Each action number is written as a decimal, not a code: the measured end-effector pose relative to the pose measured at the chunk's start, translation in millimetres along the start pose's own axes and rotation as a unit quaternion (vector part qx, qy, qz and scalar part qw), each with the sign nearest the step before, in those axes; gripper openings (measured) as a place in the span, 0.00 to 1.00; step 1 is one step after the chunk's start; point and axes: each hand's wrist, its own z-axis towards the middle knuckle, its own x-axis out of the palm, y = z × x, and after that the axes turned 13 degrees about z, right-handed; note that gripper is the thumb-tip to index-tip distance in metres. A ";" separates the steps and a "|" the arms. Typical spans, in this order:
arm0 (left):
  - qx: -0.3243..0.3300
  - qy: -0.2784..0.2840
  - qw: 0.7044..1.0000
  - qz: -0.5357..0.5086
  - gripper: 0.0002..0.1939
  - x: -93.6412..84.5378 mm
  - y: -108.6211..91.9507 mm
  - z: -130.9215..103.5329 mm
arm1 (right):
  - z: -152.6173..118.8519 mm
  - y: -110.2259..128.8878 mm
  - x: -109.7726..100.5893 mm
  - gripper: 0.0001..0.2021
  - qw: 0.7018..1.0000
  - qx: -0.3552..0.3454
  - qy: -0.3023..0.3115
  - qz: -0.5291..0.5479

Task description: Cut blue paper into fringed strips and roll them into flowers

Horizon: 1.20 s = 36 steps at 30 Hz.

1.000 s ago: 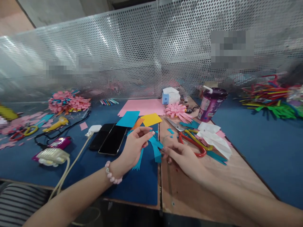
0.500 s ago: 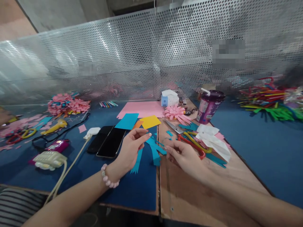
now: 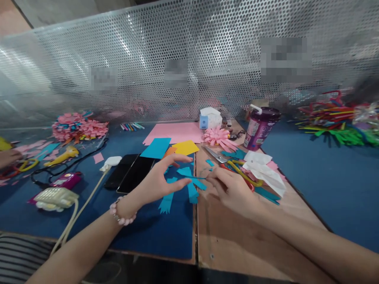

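Right hand: the right hand [image 3: 232,187] has its thumb and fingertips pinched together on the near end of a thin blue strip [image 3: 199,178]; this is the nearer hand to it.
Left hand: the left hand [image 3: 155,177] has thumb and forefinger spread wide apart, with nothing seen held between them; a beaded bracelet [image 3: 122,213] circles its wrist.
Thin blue strip: in the gap between the 2 hands, long axis running roughly level, from the right fingertips toward the left thumb; I cannot tell whether its free end touches that thumb.
Line-up: the left thumb and forefinger gape toward the strip's free end, so the relation that matters is end-on, left to right.
Cut blue pieces: a fringed piece [image 3: 166,202] lies under the left hand, a broader piece [image 3: 192,193] between the hands, under the strip.
Phones: 2 dark phones [image 3: 133,173] lie just left of the left hand, partly behind it.
Scissors: the scissors [image 3: 219,156] lie just beyond the right hand, blades pointing away.
Sheets: a blue sheet [image 3: 156,148] and a yellow sheet [image 3: 186,148] lie beyond the left fingertips.
Flower: a pink paper flower [image 3: 216,135] sits farther off, beyond the scissors.
Cup: a purple cup [image 3: 258,132] stands beyond the right hand, off to its right.
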 end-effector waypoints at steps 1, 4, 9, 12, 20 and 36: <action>0.030 0.021 0.999 0.027 0.17 -0.9 0.0 -0.2 | -0.5 -1.5 0.1 0.09 1.000 -0.025 0.002 -0.009; 0.108 0.071 0.988 0.089 0.13 4.2 3.3 -2.2 | -1.6 -4.4 0.8 0.09 0.996 -0.086 0.005 -0.033; 0.089 0.083 0.983 0.137 0.11 13.4 5.8 -6.5 | -2.5 -6.8 0.0 0.09 0.986 -0.144 0.010 -0.079; 0.038 0.083 0.987 0.129 0.12 12.2 4.1 -6.5 | -2.1 -8.6 -1.8 0.09 0.982 -0.154 0.009 -0.111; -0.027 0.104 0.987 0.117 0.11 14.9 7.6 -3.4 | 0.6 -4.0 -2.7 0.08 0.969 -0.177 0.045 -0.163; -0.149 0.117 0.982 -0.029 0.12 23.5 1.7 -5.9 | 13.0 26.7 1.1 0.12 0.929 0.240 0.025 0.281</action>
